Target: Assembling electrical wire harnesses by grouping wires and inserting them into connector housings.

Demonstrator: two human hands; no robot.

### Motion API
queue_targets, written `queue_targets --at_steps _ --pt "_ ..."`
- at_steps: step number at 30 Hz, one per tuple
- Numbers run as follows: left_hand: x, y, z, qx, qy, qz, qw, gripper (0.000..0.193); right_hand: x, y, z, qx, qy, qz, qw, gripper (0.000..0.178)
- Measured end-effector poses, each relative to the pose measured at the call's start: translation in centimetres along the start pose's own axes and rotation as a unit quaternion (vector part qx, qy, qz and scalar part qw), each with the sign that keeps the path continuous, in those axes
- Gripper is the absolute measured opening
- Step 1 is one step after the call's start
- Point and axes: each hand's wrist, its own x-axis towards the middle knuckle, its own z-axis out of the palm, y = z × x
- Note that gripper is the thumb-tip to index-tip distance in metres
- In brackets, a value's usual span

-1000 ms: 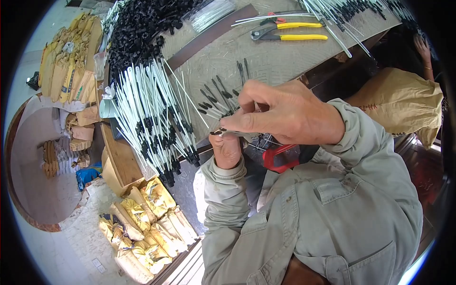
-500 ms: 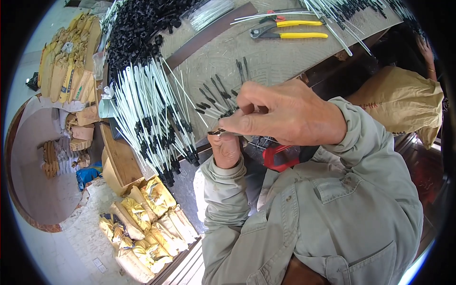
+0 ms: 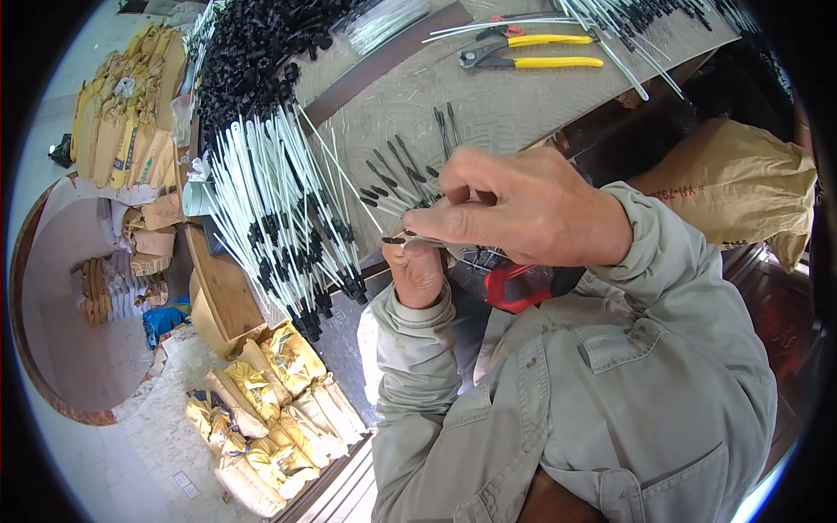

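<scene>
My left hand [image 3: 417, 272] is closed in front of me, its fingers partly hidden. At its fingertips shows a small dark-tipped piece [image 3: 394, 241]. Right above it, my right hand [image 3: 527, 205] is bent into a pinch, thumb and forefinger meeting just over the left hand; what lies between them is too small to make out. Behind the fingers, thin pale rods with black tips [image 3: 397, 183] fan out over the table; their lower ends are hidden by my right hand. Below my right wrist is a red-handled object [image 3: 516, 289], partly covered.
Left of my hands lies a large bundle of white rods with black ends [image 3: 283, 209]. Behind it rises a heap of black plastic parts [image 3: 253, 61]. Yellow-handled pliers [image 3: 532, 61] and a brown metal strip [image 3: 392, 61] lie farther back. A brown paper sack [image 3: 728, 187] stands at right.
The hands stay almost in place. My right fingertips have shifted slightly, and dark tips now show more clearly beside my left thumb.
</scene>
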Motion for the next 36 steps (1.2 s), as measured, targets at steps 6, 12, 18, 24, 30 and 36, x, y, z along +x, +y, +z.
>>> queue_targets --at_steps 6,12,18,24,30,36 --pt "-0.1 0.4 -0.1 0.017 -0.022 -0.014 1.000 0.079 0.2 0.0 -0.3 -0.012 -0.011 -0.012 1.000 0.036" --pt "-0.1 0.1 -0.1 0.039 0.006 -0.032 0.999 0.084 -0.2 -0.4 0.3 0.005 -0.006 0.010 1.000 0.036" --pt "0.0 -0.4 -0.7 -0.014 -0.025 -0.041 0.999 0.093 -0.6 -1.3 1.2 0.030 0.035 0.049 0.998 0.035" --pt "-0.2 -1.3 -0.9 0.009 -0.003 -0.039 0.999 0.091 -0.7 -1.3 1.4 0.027 0.036 0.064 0.997 0.036" --pt "-0.2 -1.4 -1.1 -0.017 -0.083 0.008 0.996 0.089 -0.4 -1.0 0.9 0.025 0.018 0.043 0.999 0.035" --pt "0.1 -0.3 0.1 -0.057 0.017 0.012 0.998 0.080 -0.2 -0.5 0.9 0.011 0.006 0.017 1.000 0.034"
